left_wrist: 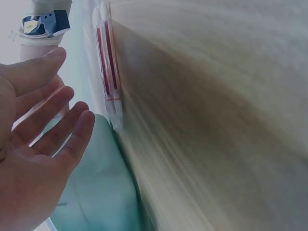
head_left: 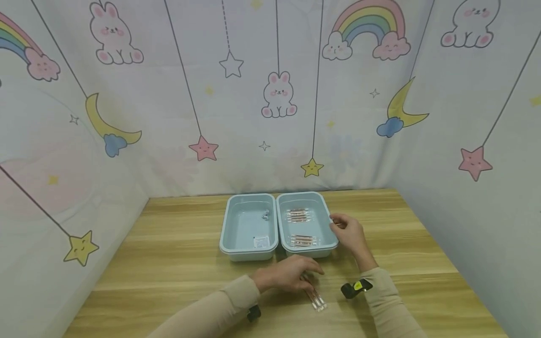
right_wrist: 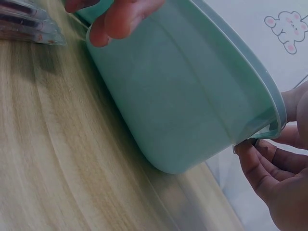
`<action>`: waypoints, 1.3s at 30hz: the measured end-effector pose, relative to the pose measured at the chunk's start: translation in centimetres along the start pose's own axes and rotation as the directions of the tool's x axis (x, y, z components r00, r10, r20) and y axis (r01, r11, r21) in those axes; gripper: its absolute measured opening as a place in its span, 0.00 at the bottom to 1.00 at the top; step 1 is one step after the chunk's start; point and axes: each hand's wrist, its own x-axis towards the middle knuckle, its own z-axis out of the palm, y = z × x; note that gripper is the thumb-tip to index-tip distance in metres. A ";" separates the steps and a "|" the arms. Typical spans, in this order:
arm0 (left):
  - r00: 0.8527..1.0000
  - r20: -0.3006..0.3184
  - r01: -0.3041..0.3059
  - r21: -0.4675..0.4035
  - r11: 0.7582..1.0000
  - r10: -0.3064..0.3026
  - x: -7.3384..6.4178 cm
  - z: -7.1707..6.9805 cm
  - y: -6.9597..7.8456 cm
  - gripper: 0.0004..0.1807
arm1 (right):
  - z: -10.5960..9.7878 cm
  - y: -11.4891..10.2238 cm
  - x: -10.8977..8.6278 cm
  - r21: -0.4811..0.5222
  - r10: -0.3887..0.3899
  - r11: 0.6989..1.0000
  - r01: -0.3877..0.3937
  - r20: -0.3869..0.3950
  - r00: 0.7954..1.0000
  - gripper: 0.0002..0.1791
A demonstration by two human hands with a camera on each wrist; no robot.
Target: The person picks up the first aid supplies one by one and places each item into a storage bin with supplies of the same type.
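My left hand (head_left: 289,273) hovers over the table, with its fingers spread and relaxed and nothing in them. Beside it lie several iodine cotton swabs (head_left: 316,300) in clear wrapping; the left wrist view shows the dark red swabs (left_wrist: 107,57) just past the fingertips. With my right hand (head_left: 350,232) I grip the right-hand rim of the right light-blue basin (head_left: 327,211). In the right wrist view, fingers (right_wrist: 257,168) curl under that rim, and a small dark bit between them is unclear. Two groups of wrapped swabs (head_left: 298,215) lie inside this basin.
Another light-blue basin (head_left: 228,230) stands against the first on its left. It holds a white printed packet (head_left: 261,241) and a small grey-and-white item (head_left: 265,215). Both basins sit on a wood-grain table (head_left: 177,249), with a patterned cloth wall (head_left: 241,108) behind.
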 end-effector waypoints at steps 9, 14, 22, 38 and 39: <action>1.000 0.016 -0.026 -0.041 0.999 0.027 0.0 0.5 0.0 0.24 | 0.0 -0.1 0.1 -0.006 -0.003 1.000 0.003 0.005 1.000 0.16; 0.999 0.042 -0.018 -0.022 1.000 0.019 0.1 0.7 0.1 0.23 | 0.0 0.0 0.1 -0.004 0.002 1.000 -0.002 0.009 1.000 0.16; 0.998 0.061 0.010 0.054 0.998 -0.014 -0.1 1.1 0.2 0.20 | 0.1 0.1 0.1 0.007 0.003 1.000 -0.003 0.008 1.000 0.17; 0.997 0.072 0.033 0.073 0.997 -0.039 -0.4 1.7 -0.2 0.09 | 0.0 -0.1 0.0 -0.006 0.001 1.000 -0.001 0.000 1.000 0.16; 0.997 0.070 0.035 0.064 0.997 -0.040 -0.5 1.8 -0.2 0.08 | 0.0 -0.1 0.0 -0.004 0.002 1.000 -0.002 0.001 1.000 0.16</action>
